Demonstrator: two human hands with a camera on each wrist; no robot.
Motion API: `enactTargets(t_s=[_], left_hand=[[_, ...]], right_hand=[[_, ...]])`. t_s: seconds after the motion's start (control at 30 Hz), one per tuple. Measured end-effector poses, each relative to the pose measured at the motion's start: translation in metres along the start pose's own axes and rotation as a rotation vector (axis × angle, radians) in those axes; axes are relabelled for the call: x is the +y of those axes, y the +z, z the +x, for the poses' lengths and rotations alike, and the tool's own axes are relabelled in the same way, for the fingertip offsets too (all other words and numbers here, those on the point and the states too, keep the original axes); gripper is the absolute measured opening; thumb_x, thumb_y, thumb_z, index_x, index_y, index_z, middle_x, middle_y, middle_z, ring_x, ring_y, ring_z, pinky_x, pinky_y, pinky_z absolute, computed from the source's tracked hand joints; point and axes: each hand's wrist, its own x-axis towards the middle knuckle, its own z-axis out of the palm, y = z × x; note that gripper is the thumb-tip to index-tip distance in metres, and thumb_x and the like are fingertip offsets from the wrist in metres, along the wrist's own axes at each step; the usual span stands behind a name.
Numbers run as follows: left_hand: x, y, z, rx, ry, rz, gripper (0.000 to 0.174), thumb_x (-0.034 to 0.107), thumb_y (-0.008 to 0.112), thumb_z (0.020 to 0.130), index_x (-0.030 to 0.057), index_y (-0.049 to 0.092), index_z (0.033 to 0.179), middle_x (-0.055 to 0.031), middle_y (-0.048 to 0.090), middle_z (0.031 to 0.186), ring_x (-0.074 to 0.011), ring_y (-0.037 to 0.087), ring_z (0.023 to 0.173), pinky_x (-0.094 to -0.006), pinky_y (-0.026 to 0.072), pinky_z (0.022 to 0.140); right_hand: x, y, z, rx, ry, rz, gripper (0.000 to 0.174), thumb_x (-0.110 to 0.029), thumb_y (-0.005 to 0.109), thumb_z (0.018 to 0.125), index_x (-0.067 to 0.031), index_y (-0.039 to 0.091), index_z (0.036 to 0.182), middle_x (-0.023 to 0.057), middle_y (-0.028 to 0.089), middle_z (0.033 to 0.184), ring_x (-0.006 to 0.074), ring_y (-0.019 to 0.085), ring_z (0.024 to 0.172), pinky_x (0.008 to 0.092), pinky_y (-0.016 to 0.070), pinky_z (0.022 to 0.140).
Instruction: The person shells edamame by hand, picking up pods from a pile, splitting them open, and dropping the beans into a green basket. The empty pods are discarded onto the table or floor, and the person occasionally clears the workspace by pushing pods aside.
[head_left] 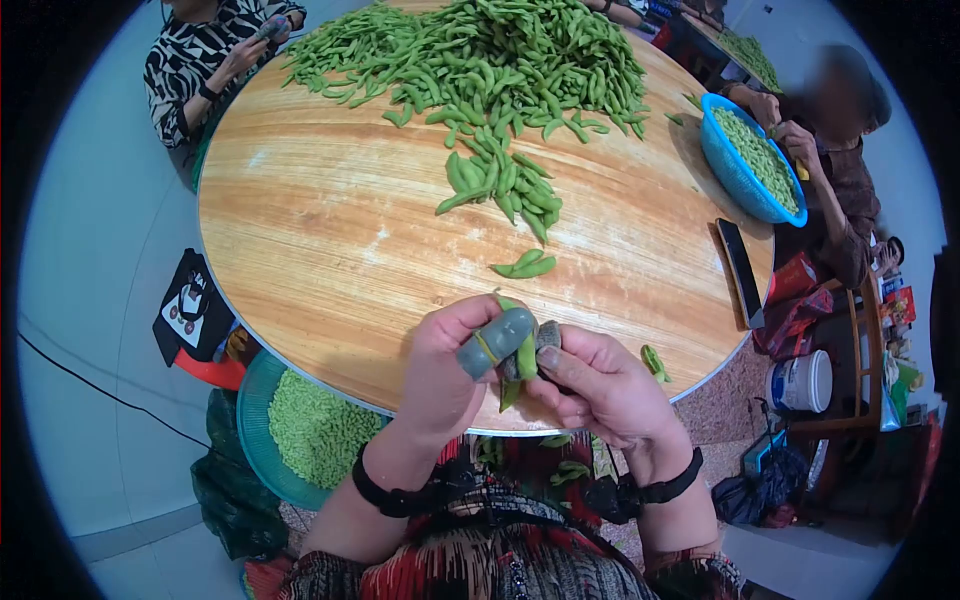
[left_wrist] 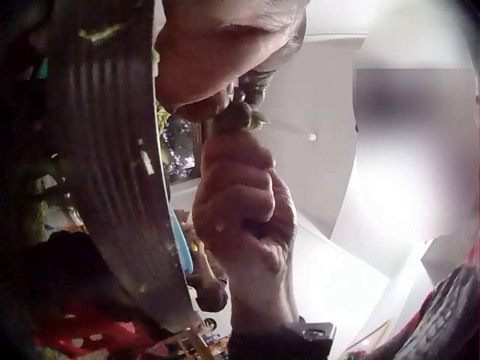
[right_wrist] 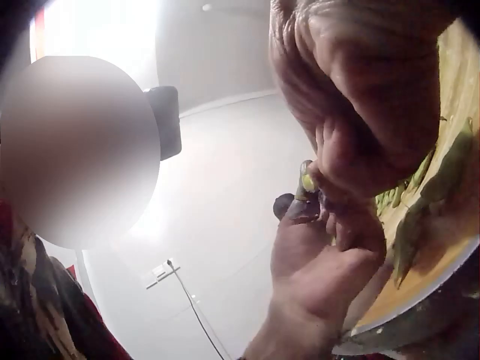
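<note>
Both hands meet over the near edge of the round table, around a green soybean pod [head_left: 527,358]. My left hand [head_left: 436,372] grips it, its thumb wearing a grey-green cover [head_left: 503,336] with a yellow band. From the other side my right hand [head_left: 622,392] pinches the pod between thumb and fingers; a dark grey wrap [head_left: 548,336] shows on one finger. In the left wrist view the right hand [left_wrist: 244,199] has its fingers curled. The right wrist view shows the left hand [right_wrist: 319,259] with the covered thumb near the pod's tip. Two loose pods [head_left: 525,265] lie just beyond the hands.
A large heap of pods [head_left: 500,60] covers the table's far side, with a smaller pile [head_left: 510,190] nearer. At right are a blue basket [head_left: 735,175] of shelled beans and a phone [head_left: 738,272]. A green basket [head_left: 253,425] of beans stands below left. Other people sit around.
</note>
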Motion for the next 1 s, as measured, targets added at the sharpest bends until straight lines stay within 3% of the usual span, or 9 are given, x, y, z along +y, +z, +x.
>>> enactTargets(t_s=[0.17, 0.23, 0.3, 0.33, 0.57, 0.67, 0.77, 0.83, 1.0], left_hand=[[0.005, -0.005, 0.006, -0.215, -0.2, -0.38, 0.011, 0.005, 0.06, 0.081, 0.0027, 0.057, 0.091, 0.0, 0.056, 0.082, -0.0044, 0.052, 0.07, -0.0168, 0.0407, 0.058], [-0.003, 0.009, 0.006, 0.051, -0.009, 0.04, 0.01, 0.006, 0.061, 0.083, 0.0026, 0.057, 0.091, 0.0005, 0.056, 0.082, -0.003, 0.05, 0.068, -0.016, 0.0396, 0.057], [-0.01, 0.01, 0.011, 0.094, 0.09, 0.198, 0.012, 0.007, 0.061, 0.084, 0.0022, 0.058, 0.095, 0.0009, 0.056, 0.082, -0.0024, 0.05, 0.066, -0.0155, 0.0387, 0.055], [-0.013, 0.01, 0.012, 0.138, 0.18, 0.359, 0.015, 0.007, 0.061, 0.084, 0.0017, 0.059, 0.098, 0.0014, 0.056, 0.082, -0.0018, 0.049, 0.065, -0.0149, 0.0378, 0.054], [-0.005, 0.005, 0.009, 0.133, -0.041, 0.017, 0.032, 0.004, 0.057, 0.086, 0.002, 0.055, 0.118, 0.005, 0.053, 0.08, 0.0012, 0.041, 0.061, -0.0127, 0.0314, 0.05], [-0.005, 0.006, 0.008, 0.041, -0.07, -0.167, 0.034, 0.002, 0.054, 0.087, 0.0034, 0.054, 0.121, 0.0057, 0.052, 0.078, 0.0013, 0.038, 0.06, -0.013, 0.0299, 0.051], [-0.006, 0.017, 0.008, 0.088, 0.022, 0.186, 0.039, 0.001, 0.053, 0.086, 0.0059, 0.052, 0.125, 0.0055, 0.051, 0.078, 0.0011, 0.037, 0.06, -0.0135, 0.0297, 0.052], [-0.013, 0.017, 0.007, 0.105, 0.345, 0.697, 0.045, -0.001, 0.054, 0.085, 0.0085, 0.05, 0.129, 0.0055, 0.051, 0.078, -0.0008, 0.043, 0.064, -0.0154, 0.0362, 0.057], [-0.002, 0.006, 0.007, 0.001, 0.128, 0.352, 0.049, -0.003, 0.057, 0.081, 0.0078, 0.05, 0.128, -0.0021, 0.057, 0.081, -0.0098, 0.054, 0.07, -0.0209, 0.0447, 0.066]], right_hand=[[-0.001, -0.002, 0.005, 0.039, 0.016, -0.016, 0.019, -0.018, 0.044, 0.096, -0.0065, 0.05, 0.081, -0.0047, 0.046, 0.063, 0.0014, 0.035, 0.048, 0.0159, 0.0262, 0.041], [0.008, -0.006, 0.012, 0.112, -0.031, -0.155, 0.019, -0.016, 0.046, 0.095, -0.0058, 0.051, 0.08, -0.0044, 0.047, 0.062, 0.0023, 0.038, 0.048, 0.0168, 0.0287, 0.042], [0.019, -0.009, 0.022, 0.361, -0.537, -0.846, 0.017, -0.012, 0.049, 0.092, -0.0032, 0.054, 0.078, -0.0032, 0.051, 0.062, 0.0048, 0.044, 0.051, 0.02, 0.0347, 0.046], [0.014, -0.007, 0.022, 0.419, -0.51, -0.916, 0.016, -0.009, 0.051, 0.09, -0.0006, 0.055, 0.078, -0.0018, 0.054, 0.064, 0.0061, 0.046, 0.053, 0.0223, 0.0381, 0.05], [0.005, -0.011, 0.029, 0.226, -0.094, -0.094, 0.026, -0.022, 0.049, 0.094, -0.0022, 0.055, 0.077, -0.003, 0.049, 0.061, 0.0043, 0.044, 0.057, 0.0205, 0.0364, 0.051], [0.0, -0.018, 0.027, 0.312, -0.247, -0.5, 0.028, -0.024, 0.05, 0.093, -0.0017, 0.056, 0.078, -0.003, 0.05, 0.061, 0.005, 0.044, 0.058, 0.0217, 0.0371, 0.052], [-0.012, -0.021, 0.032, 0.442, -0.273, -0.545, 0.027, -0.025, 0.052, 0.093, -0.0014, 0.058, 0.08, -0.0033, 0.05, 0.062, 0.0056, 0.045, 0.059, 0.0223, 0.0379, 0.053], [-0.009, -0.022, 0.041, 0.405, -0.281, -0.542, 0.023, -0.023, 0.053, 0.092, -0.0013, 0.059, 0.085, -0.0036, 0.051, 0.065, 0.0043, 0.045, 0.06, 0.0213, 0.0374, 0.053], [-0.005, -0.028, 0.04, 0.144, -0.341, -0.374, 0.014, -0.016, 0.056, 0.09, -0.0024, 0.059, 0.093, -0.0048, 0.05, 0.066, 0.0014, 0.042, 0.059, 0.018, 0.0332, 0.05]])
